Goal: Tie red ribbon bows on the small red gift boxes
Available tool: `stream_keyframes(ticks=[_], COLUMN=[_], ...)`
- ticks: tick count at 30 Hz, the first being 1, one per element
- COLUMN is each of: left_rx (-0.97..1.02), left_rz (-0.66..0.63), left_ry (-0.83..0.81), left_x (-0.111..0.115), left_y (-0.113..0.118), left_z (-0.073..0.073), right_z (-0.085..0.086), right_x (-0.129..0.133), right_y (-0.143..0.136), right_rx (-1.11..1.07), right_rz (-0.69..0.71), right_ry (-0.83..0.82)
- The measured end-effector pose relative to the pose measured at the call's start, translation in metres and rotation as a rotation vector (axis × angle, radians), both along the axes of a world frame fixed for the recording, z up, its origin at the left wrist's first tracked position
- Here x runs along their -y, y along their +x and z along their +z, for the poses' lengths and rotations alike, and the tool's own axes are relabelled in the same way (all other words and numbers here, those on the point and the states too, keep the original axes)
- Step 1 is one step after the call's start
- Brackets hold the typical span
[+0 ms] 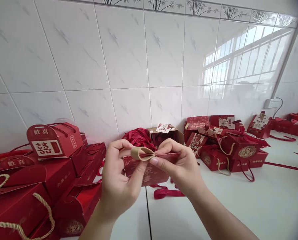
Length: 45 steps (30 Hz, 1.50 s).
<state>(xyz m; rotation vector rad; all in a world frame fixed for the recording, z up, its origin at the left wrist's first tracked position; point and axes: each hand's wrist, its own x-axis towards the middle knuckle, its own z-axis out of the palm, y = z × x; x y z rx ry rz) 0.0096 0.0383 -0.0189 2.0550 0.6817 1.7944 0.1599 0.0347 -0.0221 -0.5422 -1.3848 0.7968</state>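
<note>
Both hands hold a small red patterned gift box (155,173) up in front of me, above the white table. A looped gold ribbon (138,153) sits at the box's top edge. My left hand (121,176) is closed around the left side, its fingers at the loop and its thumb just below. My right hand (176,163) pinches the ribbon and top edge between thumb and fingers, right of the loop. The fingers cover part of the box and the ribbon's ends.
Red gift boxes (51,173) with rope handles are stacked at the left. More red boxes (239,146) stand at the right on the table (239,206). A heap of red ribbon (137,136) and an open carton (179,133) lie by the tiled wall. A loose red ribbon (164,194) lies beneath my hands.
</note>
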Motion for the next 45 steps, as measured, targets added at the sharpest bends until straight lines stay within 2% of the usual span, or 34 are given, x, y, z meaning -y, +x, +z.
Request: stream_keyframes(ticks=[2,4,7,9,11,13,15,17,19,20,22,25,32,36,40,42,45], left_rx=[0.026,0.052,0.029,-0.065,-0.172,-0.25,-0.262,-0.218,-0.17,-0.156,-0.136,-0.118,-0.179,-0.126,-0.08,-0.075,-0.186], left_rz=[-0.003,-0.006,0.015,-0.015,-0.035,0.061,0.252,0.37,0.382,0.371,0.36,0.365,0.382,0.41,0.424,0.446,0.576], left_ry=[-0.073,-0.15,-0.248,-0.321,-0.373,-0.357,-0.292,-0.253,-0.264,-0.27,-0.262,-0.241,-0.244,-0.267,-0.267,-0.259,-0.314], left_x=[0.0,0.001,0.004,0.004,0.0,-0.005,-0.01,-0.013,-0.013,-0.013,-0.01,-0.008,-0.01,-0.009,-0.008,-0.009,-0.017], left_y=[-0.005,-0.014,-0.031,-0.041,-0.048,-0.052,-0.055,-0.058,-0.06,-0.061,-0.062,-0.059,-0.057,-0.059,-0.06,-0.062,-0.075], left_z=[0.007,0.016,0.026,0.028,0.026,0.024,0.022,0.023,0.025,0.025,0.027,0.027,0.025,0.026,0.028,0.029,0.026], right_z=[0.001,0.003,0.005,0.005,0.003,-0.001,-0.004,-0.006,-0.006,-0.006,-0.005,-0.007,-0.027,-0.029,-0.032,-0.038,-0.052], right_x=[-0.003,-0.004,-0.004,-0.004,-0.008,-0.016,-0.03,-0.044,-0.056,-0.06,-0.064,-0.068,-0.081,-0.08,-0.082,-0.086,-0.095], right_y=[0.003,0.01,0.02,0.023,0.022,0.02,0.024,0.035,0.052,0.06,0.073,0.074,0.043,0.037,0.036,0.038,0.041], right_rx=[0.076,0.218,0.416,0.489,0.516,0.52,0.482,0.359,0.146,0.038,-0.119,-0.121,0.279,0.492,0.849,0.987,1.204], right_rz=[0.081,0.109,0.015,0.059,0.193,0.262,0.133,-0.175,-0.523,-0.648,-0.764,-0.717,-0.497,-0.501,-0.516,-0.447,-0.243], right_ry=[-0.054,-0.025,0.014,-0.085,-0.247,-0.383,-0.417,-0.351,-0.214,-0.139,-0.013,0.037,-0.037,-0.066,-0.165,-0.216,-0.312])
